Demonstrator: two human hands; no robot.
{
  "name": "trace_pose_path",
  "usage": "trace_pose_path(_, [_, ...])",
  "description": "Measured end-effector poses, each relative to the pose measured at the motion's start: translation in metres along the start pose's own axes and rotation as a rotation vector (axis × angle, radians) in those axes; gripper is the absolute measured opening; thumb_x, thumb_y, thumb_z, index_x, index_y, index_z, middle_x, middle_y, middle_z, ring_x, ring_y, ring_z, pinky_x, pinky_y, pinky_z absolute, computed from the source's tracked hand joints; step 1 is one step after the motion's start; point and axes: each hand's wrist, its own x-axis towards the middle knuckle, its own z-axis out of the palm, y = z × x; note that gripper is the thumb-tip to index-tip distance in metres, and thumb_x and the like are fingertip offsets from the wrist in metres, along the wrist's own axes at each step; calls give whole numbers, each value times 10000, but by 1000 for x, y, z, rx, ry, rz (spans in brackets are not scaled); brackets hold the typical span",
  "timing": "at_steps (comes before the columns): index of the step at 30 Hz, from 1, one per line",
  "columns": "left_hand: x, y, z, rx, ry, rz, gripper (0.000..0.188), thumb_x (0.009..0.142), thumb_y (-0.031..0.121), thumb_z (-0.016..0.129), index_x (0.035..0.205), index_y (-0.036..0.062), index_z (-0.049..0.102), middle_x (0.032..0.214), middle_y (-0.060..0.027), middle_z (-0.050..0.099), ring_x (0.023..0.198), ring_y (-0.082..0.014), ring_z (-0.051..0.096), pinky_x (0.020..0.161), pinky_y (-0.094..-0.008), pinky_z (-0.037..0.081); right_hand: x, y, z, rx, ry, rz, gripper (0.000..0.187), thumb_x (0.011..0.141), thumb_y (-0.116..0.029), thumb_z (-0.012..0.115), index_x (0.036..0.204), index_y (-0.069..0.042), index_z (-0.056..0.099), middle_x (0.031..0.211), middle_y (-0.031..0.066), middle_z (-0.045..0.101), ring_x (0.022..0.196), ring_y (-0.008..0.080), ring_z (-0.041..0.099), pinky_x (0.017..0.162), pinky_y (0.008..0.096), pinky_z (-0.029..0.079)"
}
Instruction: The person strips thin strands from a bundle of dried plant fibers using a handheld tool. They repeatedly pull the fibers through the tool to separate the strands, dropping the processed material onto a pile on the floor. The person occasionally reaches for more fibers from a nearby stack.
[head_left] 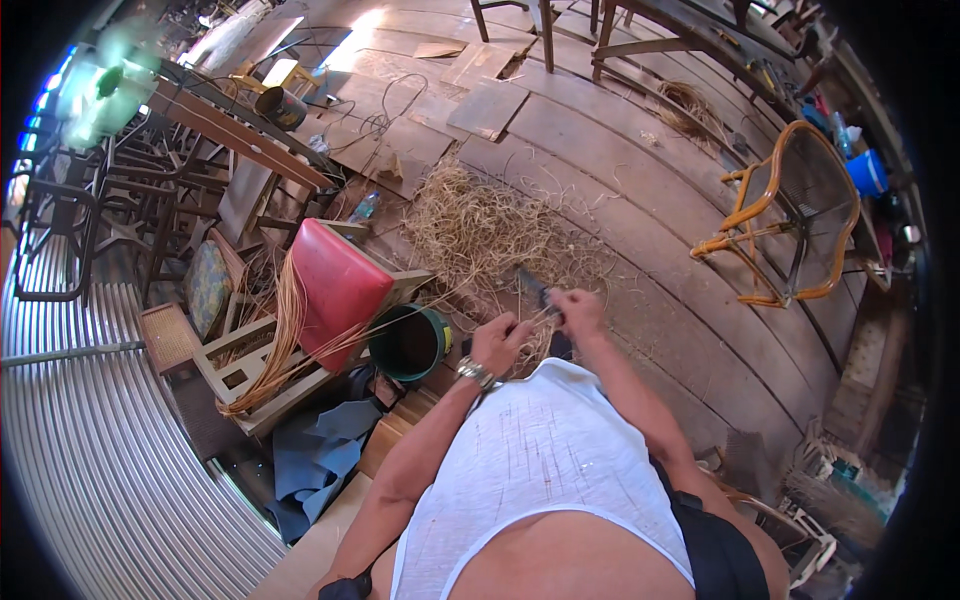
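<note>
My right hand (578, 312) is closed around the handle of a knife (532, 284), whose dark blade points away and to the left. To its left, my left hand (500, 345), with a metal watch on the wrist, is closed in a pinch. A thin pale cane strip (541, 322) runs between the two hands. On the floor just beyond the hands lies a heap of curly cane shavings (480, 220). A dark green bucket (408, 342) stands left of my left hand.
At left, a red-padded stool (338, 280) carries a bundle of long cane strips (285, 345). Blue sheet material (318, 460) lies below it. A rattan armchair (780, 215) stands at right, near a blue bucket (867, 173). Dark chair frames (130, 200) are stacked far left.
</note>
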Motion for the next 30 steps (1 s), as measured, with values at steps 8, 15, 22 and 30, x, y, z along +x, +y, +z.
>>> trace_pose_path(8, [-173,-198,-207,432,-83,-554,363,809,391,683,955,59,655,821,-87,665,703,-219,599,643,-346,463,78,-28,-197,-140,305,-8,311,845,-351,651,770,-49,637,537,46,572,362,100,487,334,249,364])
trace_pose_path(15, [-51,-109,-108,209,-250,-259,743,775,477,698,1288,-14,479,1234,-206,570,1129,-303,565,959,-356,441,26,-21,-107,-168,167,-45,342,851,-368,650,741,-45,629,544,39,578,421,96,533,378,256,401])
trace_pose_path(22, [60,-14,30,-435,-616,-316,383,904,366,582,1057,16,587,952,-81,630,804,-191,615,689,-307,499,-3,11,-20,-149,64,-160,361,850,-372,654,689,-52,612,526,39,570,393,100,503,359,267,377])
trace_pose_path(30, [-41,-66,-83,124,-403,94,266,907,287,581,915,26,632,770,-124,616,689,-213,572,641,-334,461,50,20,-146,-136,295,55,371,858,-390,627,702,-54,604,519,47,560,353,113,475,324,264,353])
